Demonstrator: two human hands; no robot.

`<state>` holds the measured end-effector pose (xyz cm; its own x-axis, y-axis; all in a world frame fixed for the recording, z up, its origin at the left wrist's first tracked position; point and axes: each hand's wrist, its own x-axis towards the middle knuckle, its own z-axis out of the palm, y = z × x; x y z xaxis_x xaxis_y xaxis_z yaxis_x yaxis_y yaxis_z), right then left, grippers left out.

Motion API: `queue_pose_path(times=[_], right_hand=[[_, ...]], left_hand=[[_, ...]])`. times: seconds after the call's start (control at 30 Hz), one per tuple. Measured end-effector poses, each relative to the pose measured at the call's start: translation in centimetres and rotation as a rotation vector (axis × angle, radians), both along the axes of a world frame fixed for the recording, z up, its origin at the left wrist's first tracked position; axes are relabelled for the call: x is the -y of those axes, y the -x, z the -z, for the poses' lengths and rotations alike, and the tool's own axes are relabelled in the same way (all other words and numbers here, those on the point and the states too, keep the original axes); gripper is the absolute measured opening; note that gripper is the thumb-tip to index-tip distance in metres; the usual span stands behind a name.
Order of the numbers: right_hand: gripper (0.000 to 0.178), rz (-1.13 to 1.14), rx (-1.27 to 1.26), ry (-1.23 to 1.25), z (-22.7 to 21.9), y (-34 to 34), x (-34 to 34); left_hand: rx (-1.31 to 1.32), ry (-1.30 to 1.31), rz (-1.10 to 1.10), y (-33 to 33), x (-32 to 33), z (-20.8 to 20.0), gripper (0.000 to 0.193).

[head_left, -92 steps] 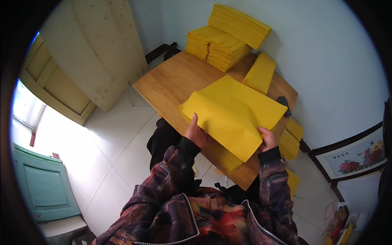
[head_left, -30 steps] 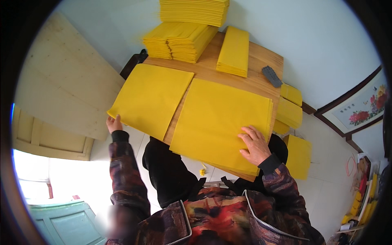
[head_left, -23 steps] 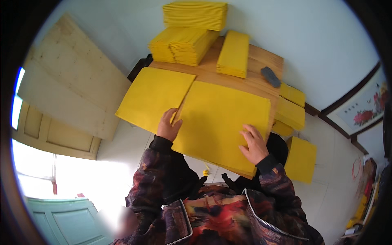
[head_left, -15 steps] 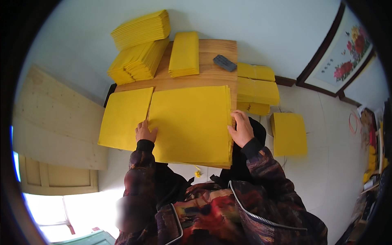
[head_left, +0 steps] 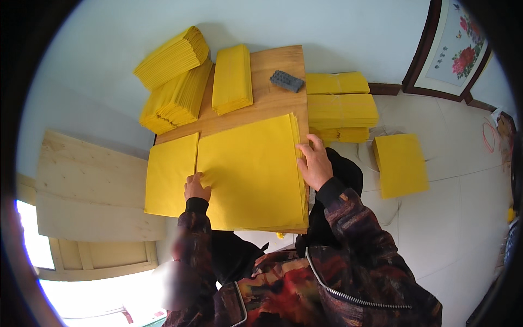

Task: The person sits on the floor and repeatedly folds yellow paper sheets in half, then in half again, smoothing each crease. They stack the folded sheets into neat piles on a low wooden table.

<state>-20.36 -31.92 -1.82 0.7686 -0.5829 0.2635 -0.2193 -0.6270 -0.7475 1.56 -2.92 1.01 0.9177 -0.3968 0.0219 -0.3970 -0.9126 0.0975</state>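
Observation:
A large stack of flat yellow sheets lies on the wooden table in front of me, its right edges slightly fanned. A smaller yellow stack lies to its left, with a narrow gap between them. My left hand rests at that gap, on the large stack's left edge, thumb apart from the fingers. At the opposite edge is my right hand, its fingers spread and bent with the tips at the sheets' right side. Neither hand is closed round a sheet.
Folded yellow bundles are piled at the table's back left, beside another yellow stack. A dark grey block-like object lies at the back right of the wooden table. Tied yellow bundles and a yellow box-shaped stack stand on the right.
The view has turned a little, so the table appears tilted. My right hand has moved slightly up along the right edge, fingers more spread. My left hand stays at the gap.

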Motion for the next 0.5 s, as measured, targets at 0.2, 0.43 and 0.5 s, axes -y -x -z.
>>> queue_pose_path(times=[0.2,0.43,0.5], right_hand=[[0.033,-0.005,-0.014,-0.022,-0.1,-0.2,-0.2],[0.032,-0.022,-0.01,-0.016,-0.8,0.2,-0.1],[0.033,-0.033,-0.002,-0.029,-1.0,0.3,0.1]], left_hand=[[0.05,0.355,0.611,2.1,11.2,-1.9,0.027],[-0.217,0.19,0.421,4.9,24.7,-1.1,0.035],[-0.207,0.158,0.408,4.9,25.6,-0.8,0.038]])
